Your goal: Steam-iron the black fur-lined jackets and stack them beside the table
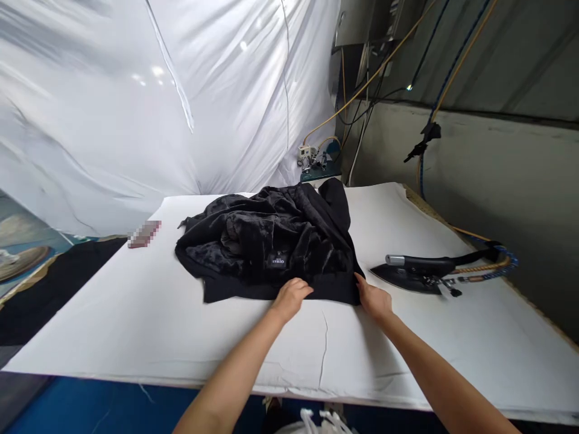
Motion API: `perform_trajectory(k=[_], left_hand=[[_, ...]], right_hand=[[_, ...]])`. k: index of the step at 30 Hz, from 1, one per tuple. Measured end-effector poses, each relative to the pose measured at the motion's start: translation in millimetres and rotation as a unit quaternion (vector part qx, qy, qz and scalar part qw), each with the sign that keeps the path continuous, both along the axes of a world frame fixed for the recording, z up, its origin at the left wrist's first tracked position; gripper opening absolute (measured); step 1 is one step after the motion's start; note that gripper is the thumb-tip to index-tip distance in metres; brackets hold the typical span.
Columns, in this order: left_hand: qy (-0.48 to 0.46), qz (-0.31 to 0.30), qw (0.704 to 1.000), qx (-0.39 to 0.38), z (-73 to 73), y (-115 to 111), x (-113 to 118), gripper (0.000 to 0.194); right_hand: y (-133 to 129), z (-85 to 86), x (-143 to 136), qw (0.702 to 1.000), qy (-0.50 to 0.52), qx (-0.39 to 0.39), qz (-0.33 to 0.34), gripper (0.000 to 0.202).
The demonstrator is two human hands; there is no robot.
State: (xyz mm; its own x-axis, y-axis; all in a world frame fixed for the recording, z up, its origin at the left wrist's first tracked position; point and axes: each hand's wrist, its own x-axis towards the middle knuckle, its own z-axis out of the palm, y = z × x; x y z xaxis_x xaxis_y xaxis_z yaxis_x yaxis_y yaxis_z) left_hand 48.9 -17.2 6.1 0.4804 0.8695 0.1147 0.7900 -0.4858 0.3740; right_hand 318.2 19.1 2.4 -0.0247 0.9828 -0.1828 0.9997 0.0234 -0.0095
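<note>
A black plush-lined garment lies spread and rumpled on a white-covered table, its shiny lining facing up. On the lining a dark label with white GUESS lettering appears upside down. My left hand grips the garment's near edge, just below the label, with fingers curled together. At the near right corner my right hand pinches the same edge between thumb and fingers. To the right of that hand rests an iron with a black handle, lying on the table apart from the garment.
Hoses and a cable run from the iron off the right side. The white table cover is creased near its front edge. A blurred reddish object lies at the left edge. White sheeting hangs behind; a wall stands right.
</note>
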Motion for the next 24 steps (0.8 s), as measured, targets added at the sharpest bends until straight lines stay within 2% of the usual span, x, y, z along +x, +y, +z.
perform_trajectory(k=[1, 3, 6, 9, 12, 15, 17, 19, 21, 22, 24], left_hand=[[-0.003, -0.007, 1.000, -0.008, -2.9, 7, 20, 0.039], [0.018, 0.017, 0.999, -0.029, -7.4, 19, 49, 0.037], [0.067, 0.055, 0.995, -0.053, -8.2, 32, 68, 0.040], [0.092, 0.048, 0.994, -0.027, -6.6, 34, 66, 0.050], [0.094, 0.079, 0.992, -0.014, -9.1, 30, 59, 0.052], [0.092, 0.126, 0.987, -0.041, -13.2, 26, 58, 0.056], [0.092, 0.137, 0.985, -0.049, -13.6, 26, 60, 0.057], [0.090, 0.143, 0.984, -0.052, -12.2, 26, 63, 0.056], [0.085, 0.149, 0.984, -0.055, -11.1, 25, 64, 0.056], [0.082, 0.152, 0.983, -0.057, -11.2, 24, 64, 0.057], [0.076, 0.157, 0.983, -0.059, -13.0, 21, 63, 0.058]], right_hand=[[0, 1.7, 1, 1.000, -0.002, -0.004, 0.005, 0.048], [0, 3.1, 4, 1.000, -0.005, -0.008, 0.005, 0.048], [-3, -2.2, 8, 1.000, 0.004, -0.003, -0.011, 0.048], [-7, -13.2, 10, 0.999, 0.019, 0.016, -0.025, 0.049], [-13, -19.4, 8, 0.998, 0.027, 0.041, -0.033, 0.049], [-18, -12.5, 3, 0.995, 0.002, 0.087, -0.054, 0.045], [-18, -4.0, -3, 0.988, -0.021, 0.140, -0.057, 0.041], [-15, 0.4, -11, 0.985, -0.015, 0.173, -0.002, 0.038], [-11, -4.4, -18, 0.983, 0.011, 0.168, 0.074, 0.039], [-9, -10.5, -21, 0.982, 0.019, 0.161, 0.092, 0.039], [-7, -27.8, -23, 0.984, 0.020, 0.161, 0.076, 0.046]])
